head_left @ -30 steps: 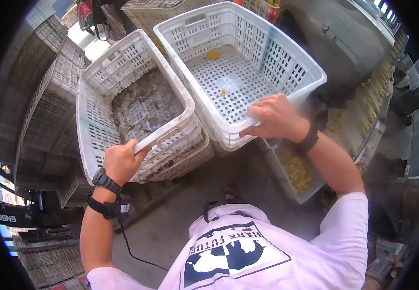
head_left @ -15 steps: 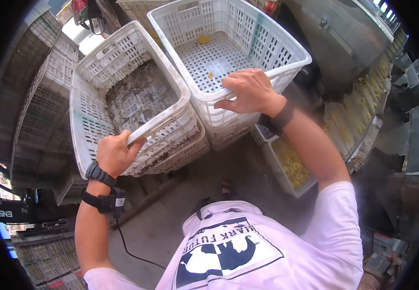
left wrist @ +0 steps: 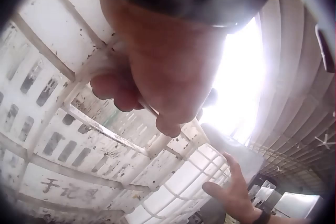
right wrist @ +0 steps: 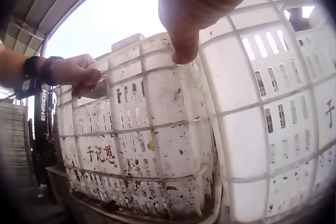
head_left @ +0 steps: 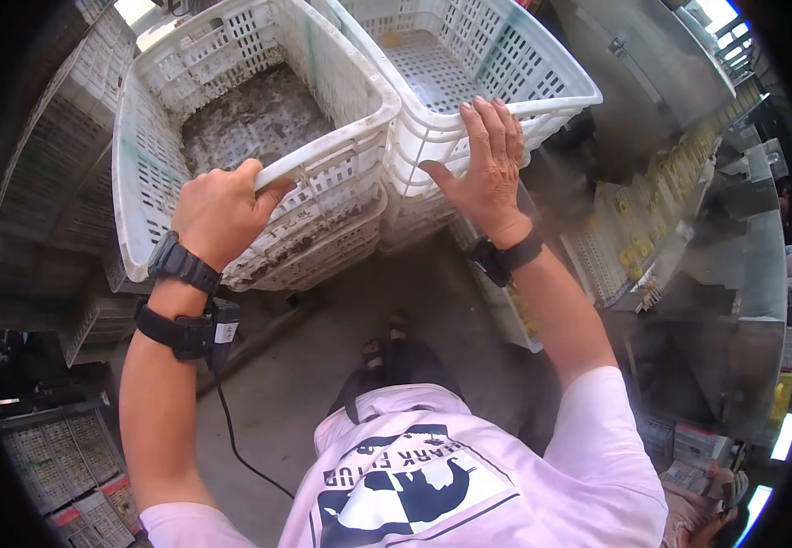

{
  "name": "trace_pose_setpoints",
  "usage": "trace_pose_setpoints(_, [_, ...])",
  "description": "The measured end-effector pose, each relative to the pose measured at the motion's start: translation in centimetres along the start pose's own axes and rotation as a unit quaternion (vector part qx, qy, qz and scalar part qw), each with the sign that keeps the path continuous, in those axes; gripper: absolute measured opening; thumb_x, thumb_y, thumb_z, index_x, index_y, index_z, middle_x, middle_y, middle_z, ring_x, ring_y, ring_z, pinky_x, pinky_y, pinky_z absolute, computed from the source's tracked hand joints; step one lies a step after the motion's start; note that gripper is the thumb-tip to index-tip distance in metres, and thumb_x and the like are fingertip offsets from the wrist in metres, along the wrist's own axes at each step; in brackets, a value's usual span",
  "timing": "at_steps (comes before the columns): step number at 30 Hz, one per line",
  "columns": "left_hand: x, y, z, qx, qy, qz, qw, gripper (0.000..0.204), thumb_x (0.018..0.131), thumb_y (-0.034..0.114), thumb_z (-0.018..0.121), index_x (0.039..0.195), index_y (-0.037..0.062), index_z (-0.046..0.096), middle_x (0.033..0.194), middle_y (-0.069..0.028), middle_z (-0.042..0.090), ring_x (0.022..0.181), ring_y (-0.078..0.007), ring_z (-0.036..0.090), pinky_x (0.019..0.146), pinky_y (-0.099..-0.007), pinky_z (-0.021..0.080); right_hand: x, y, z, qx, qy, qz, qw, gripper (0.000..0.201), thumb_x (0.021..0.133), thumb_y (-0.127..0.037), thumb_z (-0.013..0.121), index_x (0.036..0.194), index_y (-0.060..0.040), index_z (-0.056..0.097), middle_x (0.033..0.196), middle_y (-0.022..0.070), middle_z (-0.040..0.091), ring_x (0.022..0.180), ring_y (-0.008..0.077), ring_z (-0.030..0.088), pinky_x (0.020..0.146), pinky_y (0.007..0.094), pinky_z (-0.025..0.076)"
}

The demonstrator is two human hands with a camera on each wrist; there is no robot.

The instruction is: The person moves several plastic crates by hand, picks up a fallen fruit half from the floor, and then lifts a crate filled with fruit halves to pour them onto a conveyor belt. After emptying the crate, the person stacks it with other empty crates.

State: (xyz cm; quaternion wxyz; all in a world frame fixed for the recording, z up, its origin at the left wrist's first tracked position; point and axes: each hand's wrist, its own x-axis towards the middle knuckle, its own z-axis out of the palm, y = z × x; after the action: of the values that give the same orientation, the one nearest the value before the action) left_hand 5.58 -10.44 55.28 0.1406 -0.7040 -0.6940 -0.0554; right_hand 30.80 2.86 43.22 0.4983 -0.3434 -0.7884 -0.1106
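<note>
A white slotted plastic crate (head_left: 323, 151), stained and with dirty residue over its floor, stands on the left in the head view. My left hand (head_left: 222, 210) grips its near rim, fingers hooked into the handle slot, as the left wrist view shows from below. Right beside it is a cleaner white crate (head_left: 542, 108) with a yellow piece inside. My right hand (head_left: 487, 169) lies against this crate's near corner with fingers extended, fingertips at the rim and thumb spread out. Dark specks and red characters mark the stained crate's outer wall (right wrist: 157, 150) in the right wrist view.
Stacked crates (head_left: 81, 155) line the left side. On the right stand a metal machine (head_left: 643, 68) and a conveyor (head_left: 629, 237) with yellow ring-shaped pieces. Concrete floor (head_left: 332, 301) lies between the crates and my feet. A cable (head_left: 236, 434) hangs from my left wrist.
My right hand has uncurled from the cleaner crate's rim, its fingers now straight. Both crates sit higher in the head view, the stained one looking larger. My left hand keeps its grip.
</note>
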Motion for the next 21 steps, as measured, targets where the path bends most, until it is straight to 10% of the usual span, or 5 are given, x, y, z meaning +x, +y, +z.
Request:
trace_pose_setpoints(6, [0.1,-0.1,0.2,-0.007,-0.004,-0.005,1.0,0.04,0.082,0.041,0.058,0.069,0.0032,0.052,0.053,-0.0185,0.052,0.056,-0.0382,0.054,0.051,-0.0446,0.041,-7.1,-6.0,3.4,0.128,0.031,0.152,0.98,0.072,0.07,-0.021,0.069,0.128,0.0005,0.034,0.132,0.0241,0.031,0.126,0.0365,0.028,0.103,0.0472,0.023])
trace_pose_setpoints(8, [0.2,0.2,-0.2,0.001,-0.026,-0.019,0.999,0.041,0.082,0.043,0.057,0.069,0.0037,0.052,0.055,-0.018,0.054,0.057,-0.0372,0.056,0.052,-0.0443,0.043,-14.1,-9.3,6.9,0.233,-0.085,0.379,0.891,0.068,0.077,-0.016,0.061,0.133,0.0042,0.027,0.136,0.0243,0.026,0.124,0.0339,0.031,0.103,0.0406,0.026])
trace_pose_setpoints(10, [0.2,0.2,0.1,0.009,-0.029,-0.028,0.999,0.039,0.082,0.041,0.058,0.069,0.0043,0.052,0.055,-0.0174,0.055,0.057,-0.0363,0.057,0.051,-0.0429,0.043,-17.4,-11.5,10.1,0.435,-0.217,0.626,0.61,0.064,0.08,-0.006,0.052,0.136,0.002,0.023,0.136,0.0216,0.033,0.126,0.0298,0.032,0.104,0.0354,0.025])
trace_pose_setpoints(12, [0.1,0.2,0.6,-0.002,-0.029,-0.018,0.999,0.038,0.081,0.04,0.06,0.069,0.004,0.052,0.055,-0.0174,0.054,0.056,-0.0362,0.056,0.049,-0.0421,0.042,-18.2,-12.2,13.2,0.484,-0.251,0.694,0.47,0.067,0.077,-0.001,0.05,0.137,0.0021,0.02,0.137,0.0188,0.033,0.125,0.0287,0.033,0.102,0.035,0.026])
trace_pose_setpoints(21, [0.1,0.7,1.1,-0.036,-0.028,0.009,0.999,0.029,0.085,0.028,0.06,0.075,0.0011,0.055,0.051,-0.0145,0.049,0.044,-0.0307,0.047,0.045,-0.0346,0.036,-19.8,-15.1,23.7,0.612,-0.033,0.714,0.339,0.065,0.073,0.001,0.052,0.134,-0.0027,0.03,0.131,0.0148,0.039,0.117,0.0282,0.039,0.095,0.0376,0.034])
